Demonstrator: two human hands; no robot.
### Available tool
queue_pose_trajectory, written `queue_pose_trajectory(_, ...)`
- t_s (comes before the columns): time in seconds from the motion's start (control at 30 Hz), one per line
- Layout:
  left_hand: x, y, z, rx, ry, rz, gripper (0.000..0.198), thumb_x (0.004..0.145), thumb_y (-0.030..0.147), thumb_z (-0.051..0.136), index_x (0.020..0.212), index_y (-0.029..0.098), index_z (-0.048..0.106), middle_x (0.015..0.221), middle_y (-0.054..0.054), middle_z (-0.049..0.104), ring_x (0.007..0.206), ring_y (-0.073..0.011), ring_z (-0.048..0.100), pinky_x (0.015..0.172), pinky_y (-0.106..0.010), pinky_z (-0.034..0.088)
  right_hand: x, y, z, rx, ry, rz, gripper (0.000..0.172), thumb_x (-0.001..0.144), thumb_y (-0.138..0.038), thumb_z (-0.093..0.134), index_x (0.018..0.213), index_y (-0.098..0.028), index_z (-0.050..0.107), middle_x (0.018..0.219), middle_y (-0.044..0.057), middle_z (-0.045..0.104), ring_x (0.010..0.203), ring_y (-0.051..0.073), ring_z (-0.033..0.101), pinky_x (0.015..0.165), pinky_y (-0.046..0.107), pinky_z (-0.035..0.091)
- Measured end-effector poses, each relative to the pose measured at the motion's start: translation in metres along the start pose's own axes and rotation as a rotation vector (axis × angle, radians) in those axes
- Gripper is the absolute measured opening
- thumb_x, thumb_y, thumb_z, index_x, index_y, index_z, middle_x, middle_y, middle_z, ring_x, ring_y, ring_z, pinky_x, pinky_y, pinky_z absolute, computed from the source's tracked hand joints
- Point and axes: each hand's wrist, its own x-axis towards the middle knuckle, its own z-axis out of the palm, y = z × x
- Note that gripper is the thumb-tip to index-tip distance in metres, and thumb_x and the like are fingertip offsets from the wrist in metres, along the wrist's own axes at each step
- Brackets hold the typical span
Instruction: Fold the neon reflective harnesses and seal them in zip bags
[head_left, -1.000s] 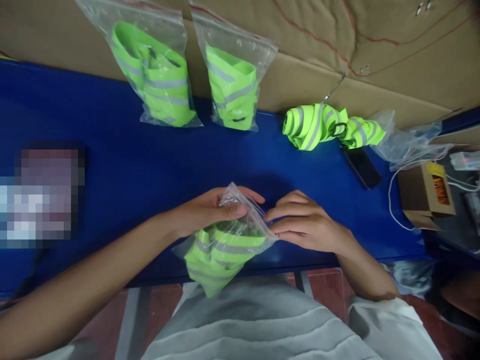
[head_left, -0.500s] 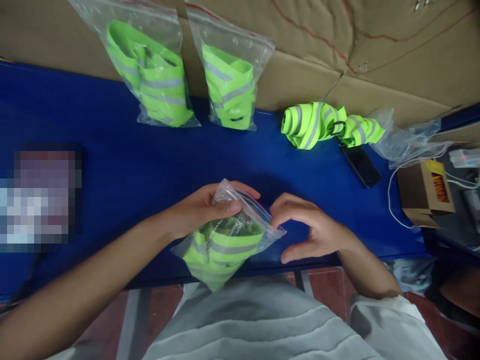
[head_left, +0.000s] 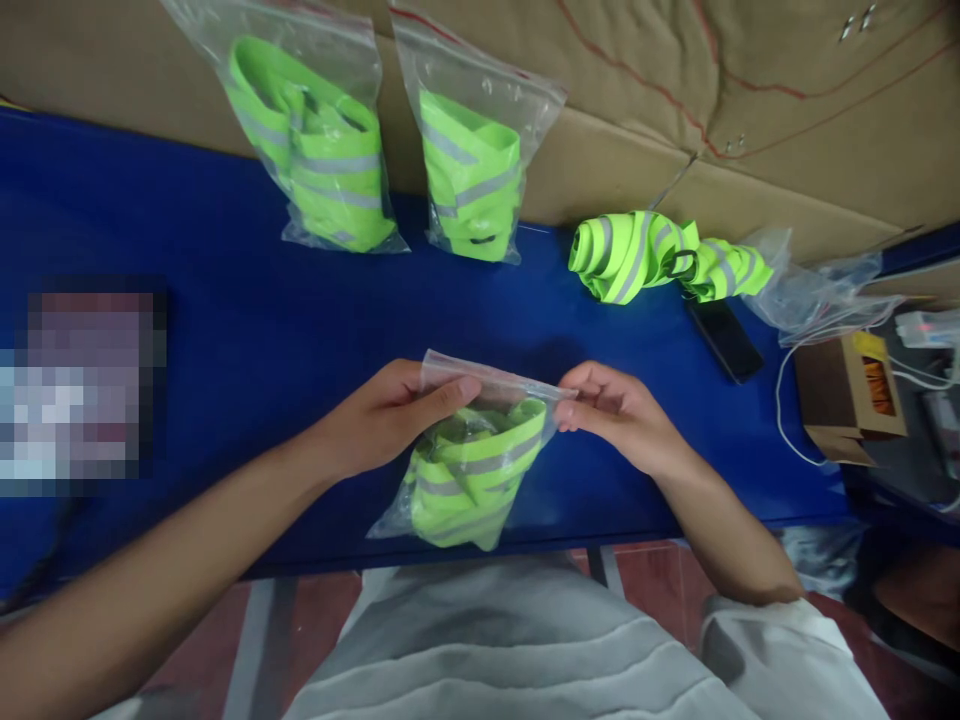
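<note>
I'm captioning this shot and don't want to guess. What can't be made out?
All in the head view:
Left hand: most fingers hidden behind the held bag.
Its seal: too blurred to tell whether fully closed.
Object at far left: pixelated past recognition.
Upper-left bag: part of its top cut off by the upper edge.
Black phone: upper end hidden by the rolled bands.
</note>
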Motion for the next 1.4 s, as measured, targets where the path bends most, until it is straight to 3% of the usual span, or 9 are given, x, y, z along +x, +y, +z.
queue_pose_trajectory(0.1,-0.001,0.0,0.0,-0.006,0.026,-0.014,0.037,0.098,0.053,0.068,0.124,0.03,0.081,0.124,-0.003,0.079,0.124,-0.028,0.071,0.118,-0.037,0.052,-0.001,-0.003,-0.004,0.001,-0.033,0.077,0.028,0.085,-0.037,0.088,0.084,-0.016,0.069,0.071,0.002,0.072,0.063,0.011,0.067,0.059,0.02,0.054)
queue_pose_trajectory(0.2,-0.001,-0.001,0.0,-0.018,0.063,-0.063,0.046,0.094,0.058,0.071,0.126,0.026,0.08,0.124,-0.006,0.079,0.117,-0.0293,0.074,0.109,-0.036,0.057,-0.002,-0.007,-0.006,-0.064,-0.04,0.062,0.027,0.086,-0.036,0.087,0.083,-0.016,0.069,0.07,0.001,0.071,0.062,0.01,0.065,0.057,0.02,0.05)
queue_pose_trajectory(0.4,0.002,-0.005,0.004,-0.035,0.065,-0.079,0.048,0.096,0.058,0.069,0.13,0.026,0.078,0.126,-0.005,0.078,0.118,-0.0262,0.074,0.11,-0.032,0.055,-0.003,-0.006,-0.003,-0.307,-0.006,-0.139,0.017,0.094,-0.029,0.077,0.09,-0.016,0.067,0.081,0.0,0.068,0.071,0.009,0.061,0.066,0.02,0.048)
queue_pose_trajectory(0.57,0.002,-0.006,0.006,-0.021,0.054,-0.05,0.044,0.097,0.055,0.07,0.13,0.027,0.078,0.121,-0.004,0.08,0.116,-0.0256,0.074,0.113,-0.033,0.053,-0.002,0.001,-0.002,-0.336,-0.025,-0.218,0.016,0.099,-0.03,0.071,0.091,-0.017,0.067,0.081,-0.001,0.064,0.072,0.009,0.057,0.067,0.021,0.046)
queue_pose_trajectory(0.93,0.004,-0.012,0.013,0.025,0.017,0.007,0.038,0.105,0.049,0.059,0.128,0.026,0.078,0.132,-0.004,0.076,0.117,-0.0205,0.074,0.11,-0.026,0.053,-0.001,0.011,0.006,-0.338,0.003,-0.234,0.012,0.1,-0.028,0.068,0.093,-0.019,0.064,0.082,-0.002,0.062,0.072,0.009,0.056,0.066,0.021,0.043)
queue_pose_trajectory(1.2,0.007,-0.02,0.021,0.049,-0.009,0.02,0.045,0.104,0.052,0.059,0.133,0.023,0.076,0.126,-0.005,0.078,0.122,-0.0234,0.072,0.113,-0.03,0.052,-0.001,0.009,0.015,-0.384,0.049,-0.207,0.006,0.093,-0.021,0.067,0.092,-0.018,0.062,0.083,-0.002,0.063,0.072,0.01,0.056,0.066,0.023,0.044)
queue_pose_trajectory(1.4,0.008,-0.023,0.024,0.054,-0.045,0.01,0.046,0.104,0.053,0.058,0.133,0.022,0.075,0.134,-0.006,0.075,0.124,-0.0242,0.071,0.118,-0.035,0.048,0.0,0.01,0.017,-0.366,0.048,-0.195,0.009,0.093,-0.024,0.066,0.088,-0.018,0.062,0.079,-0.002,0.063,0.068,0.009,0.055,0.064,0.022,0.043)
